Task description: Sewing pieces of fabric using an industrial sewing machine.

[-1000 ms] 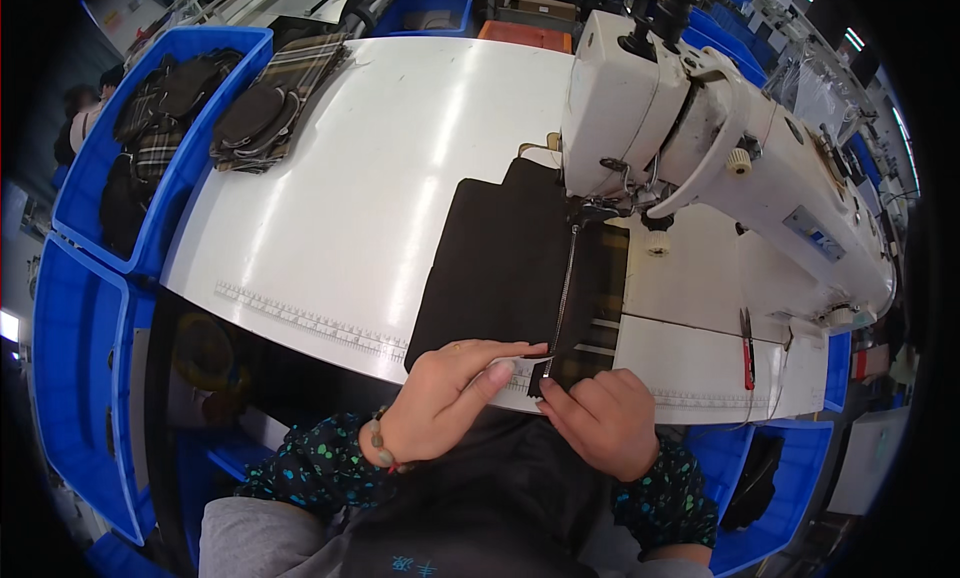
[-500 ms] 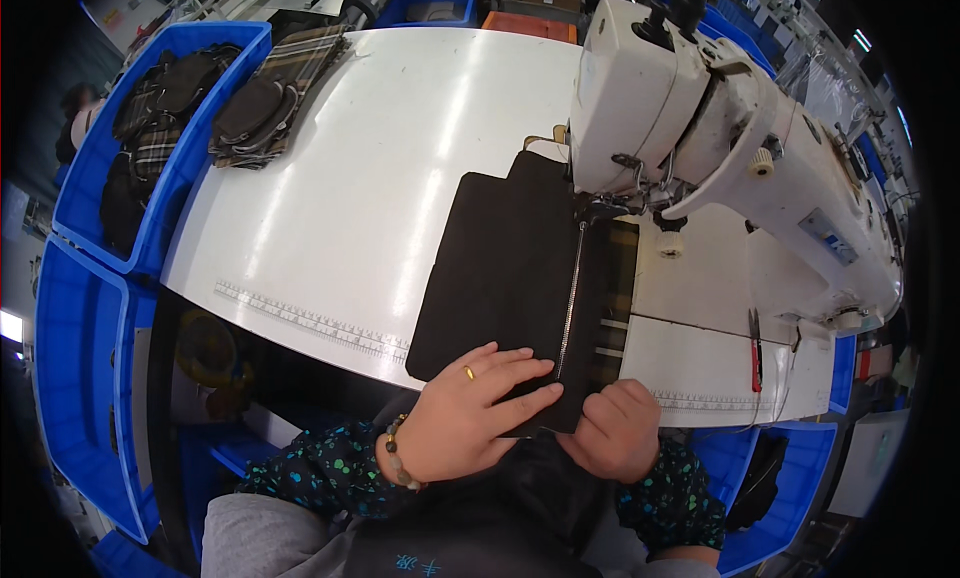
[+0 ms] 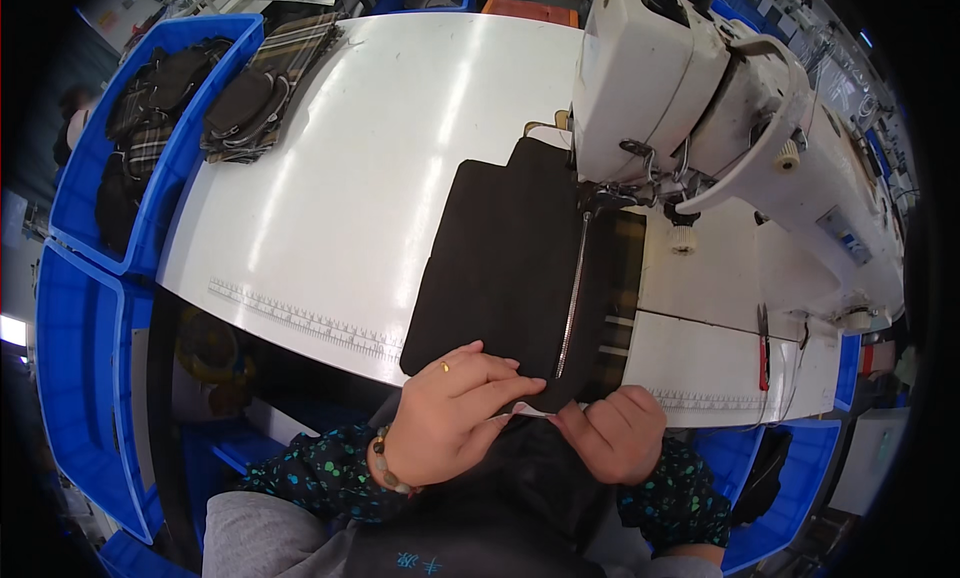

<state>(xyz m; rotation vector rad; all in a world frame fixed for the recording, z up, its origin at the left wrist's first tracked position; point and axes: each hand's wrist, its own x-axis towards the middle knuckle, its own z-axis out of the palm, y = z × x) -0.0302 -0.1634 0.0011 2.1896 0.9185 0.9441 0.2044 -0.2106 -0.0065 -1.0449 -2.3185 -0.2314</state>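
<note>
Head view: the near edge of one flat, notched black fabric panel point(image 3: 485, 268) is gripped by two hands. Its turned-up rim is taken between the thumb and fingers of the bare, ringed left hand point(image 3: 445, 413), with little gap left, and is pinched just beside it by the bare right hand point(image 3: 615, 436), thumb against forefinger. Half a second ago the left hand was laid flat on the cloth; its fingers have since been drawn in and a pale underside exposed between the hands, so the edge is judged to be worked rather than merely pressed. Just beyond the grip, one metal-toothed zipper point(image 3: 573, 313) is run along the panel; right of it, one dark plaid fabric strip point(image 3: 626, 278) is partly covered. Farther right, one pair of red-handled snips point(image 3: 764, 363) is left lying. Straight beyond, the panel's far end is overhung by one white sewing machine point(image 3: 640, 78). Far left of the grip, two blue plastic bins point(image 3: 85, 378) and one stack of plaid and black pieces point(image 3: 250, 103) are placed.
</note>
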